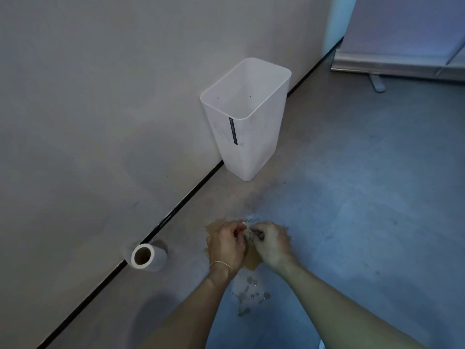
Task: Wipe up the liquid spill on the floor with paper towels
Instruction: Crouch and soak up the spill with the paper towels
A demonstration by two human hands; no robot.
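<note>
Spill (252,261) lies brown under both hands. Left hand (225,244) and right hand (273,244) pinch the soaked towel wad (249,232); advise gathering edges inward, then blotting near droplets (249,292).

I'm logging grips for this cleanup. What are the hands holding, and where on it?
A small crumpled paper towel wad, above the brown spill. The left hand pinches its left side, the right hand its right side, fingertips curled round it.
</note>
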